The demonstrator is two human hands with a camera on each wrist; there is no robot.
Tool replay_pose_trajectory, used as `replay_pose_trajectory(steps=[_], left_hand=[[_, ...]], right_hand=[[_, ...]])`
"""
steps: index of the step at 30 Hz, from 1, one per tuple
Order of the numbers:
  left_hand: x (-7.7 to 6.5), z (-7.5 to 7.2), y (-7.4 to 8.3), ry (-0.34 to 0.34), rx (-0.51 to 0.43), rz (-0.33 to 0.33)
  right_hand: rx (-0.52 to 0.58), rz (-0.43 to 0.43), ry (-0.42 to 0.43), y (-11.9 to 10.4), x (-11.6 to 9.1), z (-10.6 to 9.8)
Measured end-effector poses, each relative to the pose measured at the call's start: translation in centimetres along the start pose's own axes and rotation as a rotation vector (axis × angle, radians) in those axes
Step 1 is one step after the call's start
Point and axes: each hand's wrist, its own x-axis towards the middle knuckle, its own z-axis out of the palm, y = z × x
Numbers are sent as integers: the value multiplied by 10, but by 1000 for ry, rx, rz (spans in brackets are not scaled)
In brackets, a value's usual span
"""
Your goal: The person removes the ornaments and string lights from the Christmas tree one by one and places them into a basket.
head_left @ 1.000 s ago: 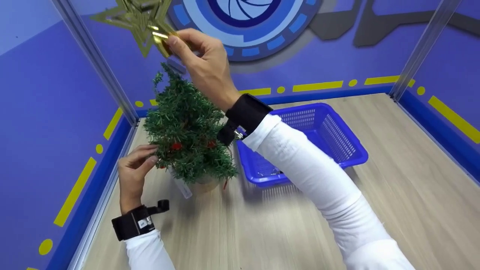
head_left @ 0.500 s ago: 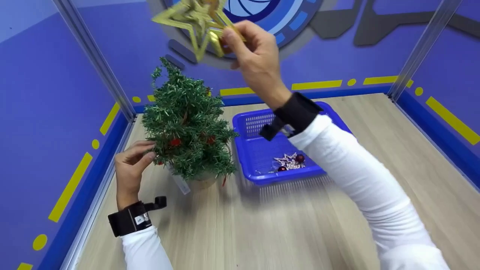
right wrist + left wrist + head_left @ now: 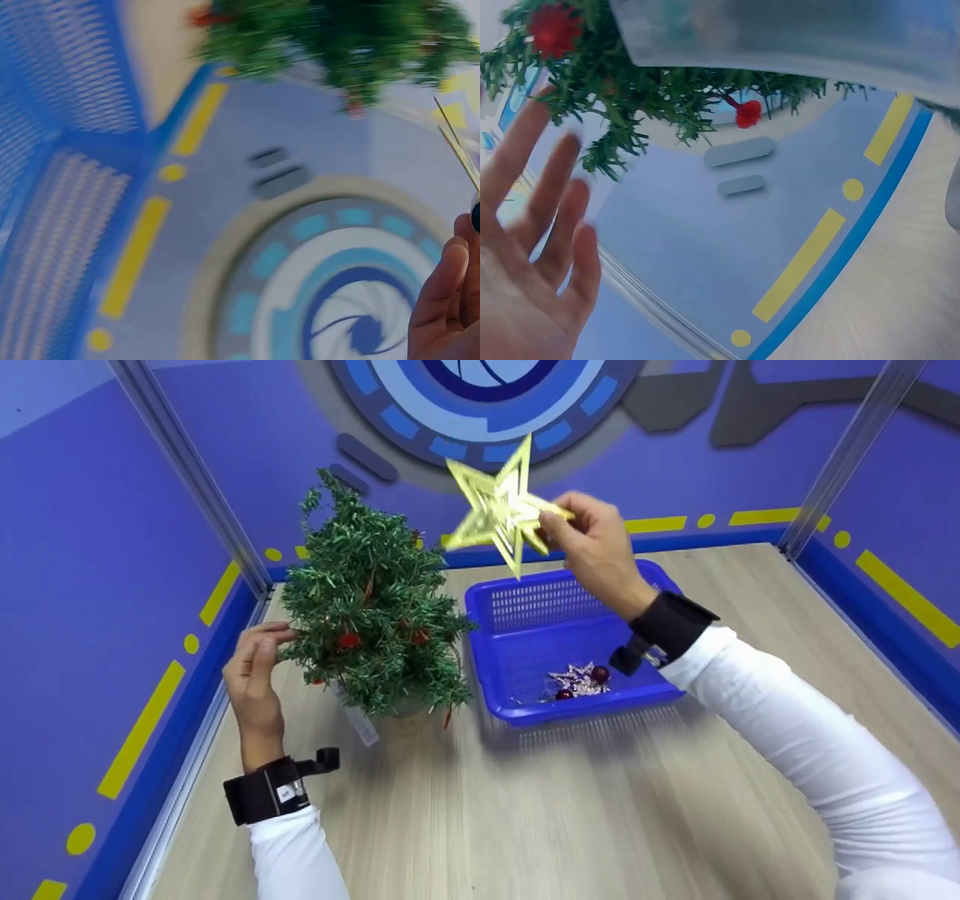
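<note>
A gold star tree topper (image 3: pixel 501 510) is pinched by its edge between the thumb and fingers of my right hand (image 3: pixel 596 544), held in the air above the back of the blue basket. In the right wrist view only thin points of the star (image 3: pixel 459 150) show. A small green Christmas tree (image 3: pixel 371 600) with red ornaments (image 3: pixel 349 640) stands on the table at left, its top bare. My left hand (image 3: pixel 256 682) is at the tree's left side, fingers extended near the lower branches. In the left wrist view its fingers (image 3: pixel 566 195) look straight and hold nothing.
The blue plastic basket (image 3: pixel 484 675) stands right of the tree, holding glittery star ornaments (image 3: pixel 581 681) and dark red balls (image 3: pixel 600 674). A clear tag (image 3: pixel 360 724) hangs by the tree's base. Blue panels (image 3: pixel 712 495) wall the table on its back and sides.
My right hand has carried the gold star from above the treetop to the right and down, over the basket. The left hand has eased slightly off the branches, its fingers straighter.
</note>
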Motion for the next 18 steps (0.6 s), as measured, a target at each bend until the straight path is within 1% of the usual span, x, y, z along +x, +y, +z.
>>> replay_pose_trajectory(steps=[1,2,4,6,8,9,11,14,16,18], left_hand=[[0,0,0,23,39,-21],[-1,-1,-1,32,62,-46],[-1,-2,-1,11,84,-94],[-3,-3,-3,-17,126,-124],[-4,-4,-4,-47,139,-152],[-4,-4,-4,-57,151,-162],[-5,-3,-4,-69,180,-187],[-3,-4,-4,-103,203,-226],[-2,-4,-3,-107,220,-230],[-1,-4,-2,-110,262,-222]], right_hand=[[-15,38,-36,7,-5,-4],[-41,76,-75,15,-11,-7],[-122,155,-169,29,-22,-14],[-233,225,-270,44,-35,-21],[-337,268,-351,58,-48,-25],[-385,274,-382,65,-53,-27],[-451,291,-425,77,-64,-30],[-525,307,-464,89,-75,-34],[-542,341,-495,94,-80,-37],[-574,353,-520,99,-82,-39]])
